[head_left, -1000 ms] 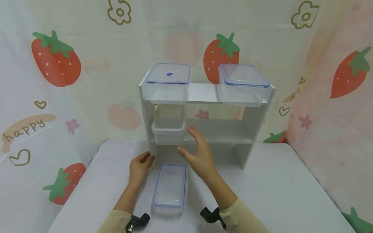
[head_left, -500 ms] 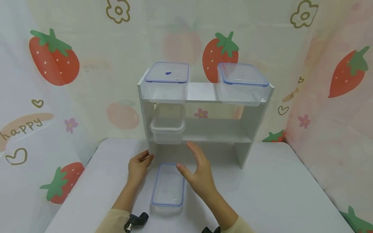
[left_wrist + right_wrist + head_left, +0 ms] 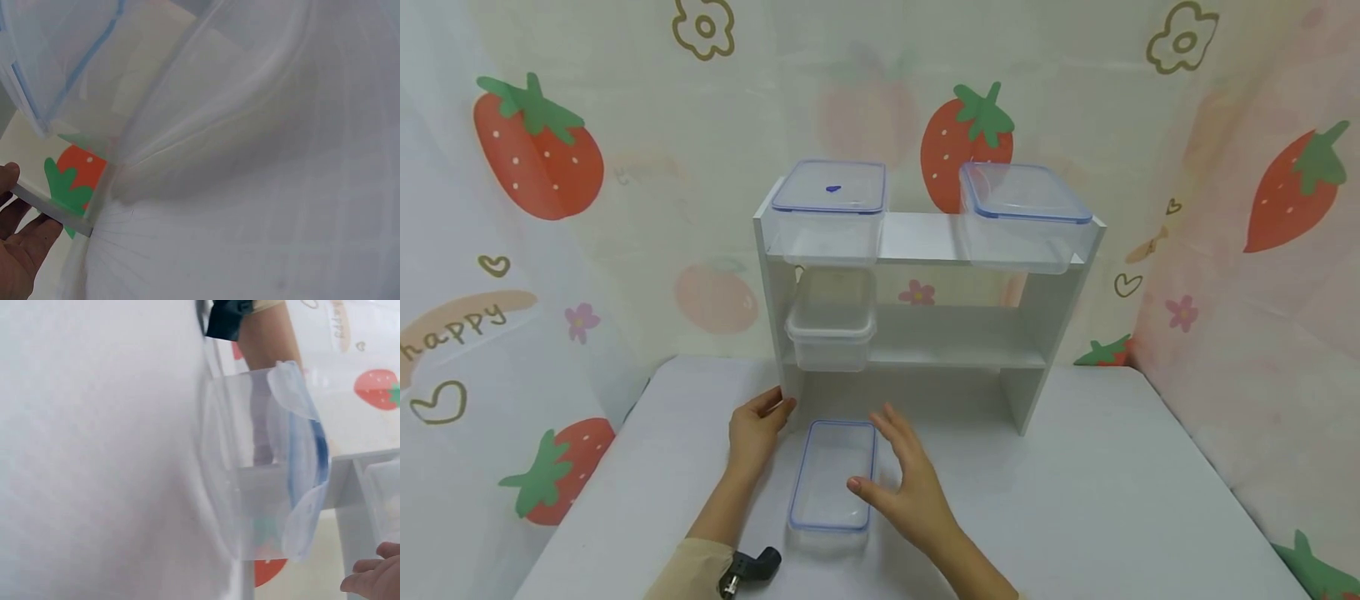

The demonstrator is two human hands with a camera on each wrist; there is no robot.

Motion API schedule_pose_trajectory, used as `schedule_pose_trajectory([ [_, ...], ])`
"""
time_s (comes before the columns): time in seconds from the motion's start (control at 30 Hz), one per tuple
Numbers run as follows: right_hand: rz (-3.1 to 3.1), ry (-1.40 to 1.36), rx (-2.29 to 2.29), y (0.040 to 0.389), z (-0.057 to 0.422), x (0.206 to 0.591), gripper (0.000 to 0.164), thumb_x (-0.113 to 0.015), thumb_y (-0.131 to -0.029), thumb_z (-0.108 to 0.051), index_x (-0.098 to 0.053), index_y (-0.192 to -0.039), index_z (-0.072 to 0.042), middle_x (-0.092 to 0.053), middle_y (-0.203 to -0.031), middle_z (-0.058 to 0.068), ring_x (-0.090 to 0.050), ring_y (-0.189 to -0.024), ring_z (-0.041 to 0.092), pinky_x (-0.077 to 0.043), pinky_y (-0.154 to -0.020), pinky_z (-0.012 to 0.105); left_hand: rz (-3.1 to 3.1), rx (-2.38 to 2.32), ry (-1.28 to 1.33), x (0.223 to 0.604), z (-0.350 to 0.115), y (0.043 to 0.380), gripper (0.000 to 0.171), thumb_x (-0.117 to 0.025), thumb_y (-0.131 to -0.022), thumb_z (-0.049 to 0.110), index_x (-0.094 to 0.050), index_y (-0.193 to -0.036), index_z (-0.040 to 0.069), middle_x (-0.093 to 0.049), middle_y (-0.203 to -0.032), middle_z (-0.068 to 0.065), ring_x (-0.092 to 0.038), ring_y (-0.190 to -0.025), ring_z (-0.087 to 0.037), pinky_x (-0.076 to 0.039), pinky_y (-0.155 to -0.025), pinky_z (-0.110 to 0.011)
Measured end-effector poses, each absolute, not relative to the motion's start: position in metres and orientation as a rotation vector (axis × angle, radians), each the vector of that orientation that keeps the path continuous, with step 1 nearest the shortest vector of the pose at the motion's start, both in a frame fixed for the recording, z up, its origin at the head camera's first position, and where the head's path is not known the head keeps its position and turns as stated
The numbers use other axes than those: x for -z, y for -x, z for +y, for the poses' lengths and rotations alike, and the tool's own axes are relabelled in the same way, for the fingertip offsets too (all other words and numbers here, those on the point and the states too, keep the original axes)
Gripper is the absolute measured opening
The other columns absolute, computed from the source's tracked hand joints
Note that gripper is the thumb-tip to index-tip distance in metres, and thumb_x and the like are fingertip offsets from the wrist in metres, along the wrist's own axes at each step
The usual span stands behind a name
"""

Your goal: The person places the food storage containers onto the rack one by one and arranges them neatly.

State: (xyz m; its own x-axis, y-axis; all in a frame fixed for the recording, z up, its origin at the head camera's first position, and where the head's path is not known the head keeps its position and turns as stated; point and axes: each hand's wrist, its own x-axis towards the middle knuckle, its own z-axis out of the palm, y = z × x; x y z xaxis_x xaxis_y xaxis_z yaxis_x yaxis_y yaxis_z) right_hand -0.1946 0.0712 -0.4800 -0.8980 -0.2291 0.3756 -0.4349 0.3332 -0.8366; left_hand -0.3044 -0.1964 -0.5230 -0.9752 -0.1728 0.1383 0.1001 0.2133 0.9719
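A white shelf unit (image 3: 955,333) stands on the table. My left hand (image 3: 754,437) grips its left side panel low down. In the left wrist view the thumb and fingers lie on either side of that panel (image 3: 53,210). A clear lidded food container (image 3: 832,479) with a blue rim rests on the table before the shelf, between my hands. My right hand (image 3: 910,487), thumb and fingers spread, hovers at this container's right edge. It holds nothing; whether it touches the container I cannot tell. The right wrist view shows the container (image 3: 269,487) from the side.
Two clear containers with blue-rimmed lids stand on the top shelf, one left (image 3: 827,229) and one right (image 3: 1026,237). A smaller container with a whitish lid (image 3: 831,329) sits at the left of the middle shelf. A strawberry-print cloth (image 3: 662,125) hangs behind.
My right hand has come down and toward me, from beside the middle-shelf container to the right edge of the one on the table. My left hand keeps its grip on the shelf panel.
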Motion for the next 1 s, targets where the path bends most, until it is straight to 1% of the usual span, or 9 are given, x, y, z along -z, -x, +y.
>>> schedule_pose_trajectory([
  [0.07,-2.427,-0.606,-1.622,0.193,0.073,0.486,0.088,-0.087,-0.082,-0.041,-0.042,-0.157,-0.029,-0.022,-0.170,-0.005,-0.019,-0.157,0.030,-0.030,-0.118,0.067,-2.273,1.831,-0.067,0.527,-0.198,0.306,0.051,-0.071,-0.099,0.027,-0.058,-0.141,0.001,-0.061,-0.143,-0.017,-0.065,-0.125,-0.032,-0.057,-0.096,-0.029],
  [0.13,-2.453,-0.619,-1.636,0.192,0.074,0.491,0.091,-0.086,-0.081,-0.044,-0.040,-0.157,-0.028,-0.019,-0.171,-0.002,-0.019,-0.157,0.034,-0.032,-0.117,0.067,-2.275,1.823,-0.073,0.527,-0.198,0.307,0.051,-0.071,-0.099,0.027,-0.058,-0.141,0.001,-0.061,-0.143,-0.016,-0.065,-0.124,-0.032,-0.057,-0.095,-0.028],
  [0.27,-2.516,-0.651,-1.628,0.192,0.078,0.501,0.094,-0.085,-0.081,-0.049,-0.036,-0.159,-0.033,-0.014,-0.172,-0.004,-0.019,-0.156,0.036,-0.032,-0.116,0.069,-2.274,1.812,-0.077,0.527,-0.198,0.307,0.054,-0.071,-0.099,0.030,-0.058,-0.141,0.000,-0.061,-0.143,-0.018,-0.065,-0.125,-0.033,-0.057,-0.095,-0.026],
  [0.33,-2.540,-0.670,-1.628,0.192,0.080,0.506,0.096,-0.086,-0.080,-0.046,-0.034,-0.160,-0.033,-0.013,-0.172,-0.005,-0.018,-0.156,0.036,-0.031,-0.116,0.069,-2.269,1.821,-0.075,0.528,-0.198,0.307,0.054,-0.071,-0.099,0.031,-0.058,-0.141,-0.001,-0.061,-0.143,-0.018,-0.065,-0.125,-0.034,-0.057,-0.095,-0.025],
  [0.47,-2.593,-0.721,-1.612,0.192,0.083,0.512,0.101,-0.089,-0.080,-0.039,-0.028,-0.160,-0.040,-0.011,-0.172,-0.009,-0.017,-0.157,0.035,-0.027,-0.117,0.071,-2.263,1.835,-0.078,0.528,-0.197,0.308,0.053,-0.072,-0.099,0.030,-0.059,-0.140,0.000,-0.061,-0.143,-0.017,-0.065,-0.124,-0.032,-0.057,-0.094,-0.025],
  [0.57,-2.619,-0.768,-1.581,0.193,0.084,0.517,0.103,-0.090,-0.078,-0.041,-0.026,-0.160,-0.044,-0.009,-0.172,-0.009,-0.016,-0.157,0.035,-0.025,-0.118,0.072,-2.261,1.831,-0.077,0.528,-0.197,0.309,0.053,-0.072,-0.099,0.029,-0.058,-0.141,0.000,-0.061,-0.143,-0.018,-0.065,-0.125,-0.033,-0.058,-0.095,-0.027],
  [0.67,-2.629,-0.795,-1.557,0.194,0.085,0.521,0.107,-0.091,-0.075,-0.043,-0.027,-0.160,-0.043,-0.008,-0.173,-0.004,-0.015,-0.157,0.036,-0.024,-0.118,0.072,-2.261,1.831,-0.082,0.528,-0.198,0.309,0.054,-0.072,-0.098,0.030,-0.058,-0.140,0.000,-0.061,-0.143,-0.018,-0.065,-0.124,-0.033,-0.058,-0.095,-0.027],
  [0.8,-2.638,-0.819,-1.545,0.195,0.084,0.527,0.110,-0.093,-0.073,-0.041,-0.027,-0.161,-0.038,-0.007,-0.174,0.001,-0.015,-0.157,0.039,-0.025,-0.117,0.072,-2.265,1.835,-0.084,0.528,-0.198,0.309,0.054,-0.072,-0.098,0.030,-0.058,-0.141,-0.001,-0.061,-0.142,-0.018,-0.065,-0.124,-0.033,-0.058,-0.095,-0.026],
  [1.0,-2.657,-0.870,-1.501,0.196,0.081,0.536,0.113,-0.091,-0.070,-0.048,-0.026,-0.162,-0.036,-0.002,-0.174,0.004,-0.013,-0.157,0.038,-0.026,-0.118,0.068,-2.274,1.835,-0.091,0.527,-0.198,0.308,0.055,-0.072,-0.098,0.031,-0.058,-0.141,0.000,-0.061,-0.143,-0.017,-0.065,-0.124,-0.032,-0.058,-0.095,-0.027],
])
